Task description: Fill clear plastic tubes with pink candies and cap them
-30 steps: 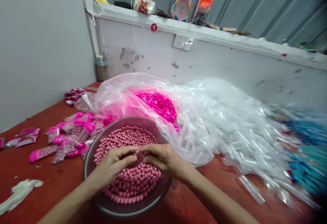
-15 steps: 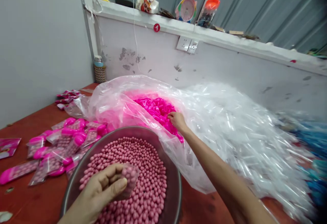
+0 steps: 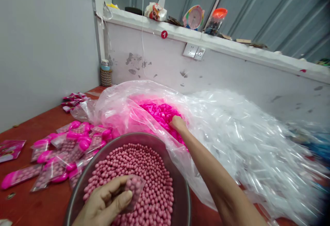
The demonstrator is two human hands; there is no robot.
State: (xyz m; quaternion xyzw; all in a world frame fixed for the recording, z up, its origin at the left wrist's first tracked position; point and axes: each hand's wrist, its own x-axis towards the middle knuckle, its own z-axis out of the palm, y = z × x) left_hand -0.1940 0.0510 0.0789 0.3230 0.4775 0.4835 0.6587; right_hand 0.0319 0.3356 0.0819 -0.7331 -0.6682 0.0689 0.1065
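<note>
Between the thumb and fingers of my left hand [image 3: 107,200] is a small clear plastic container [image 3: 135,189] with pink beads inside. It is held over a dark round basin [image 3: 182,188] full of pink beads [image 3: 152,181]. My right hand [image 3: 177,123] reaches into a large clear plastic bag [image 3: 121,93] among bright pink plastic caps [image 3: 161,112]. The right fingers are sunk in the caps and hidden. Left of the basin lies a pile of flat clear containers [image 3: 68,146] with pink caps and beads inside.
A big heap of clear plastic containers [image 3: 232,133] spreads to the right. Blue pieces [image 3: 319,145] lie beyond it. At the left edge is a pink printed packet [image 3: 11,150]. A woven holder [image 3: 106,78] stands in the back corner, below a cluttered ledge [image 3: 175,30].
My right hand has pushed deeper into the pink caps, so its fingers no longer show. My left hand keeps its hold on the container. The whole view has shifted slightly.
</note>
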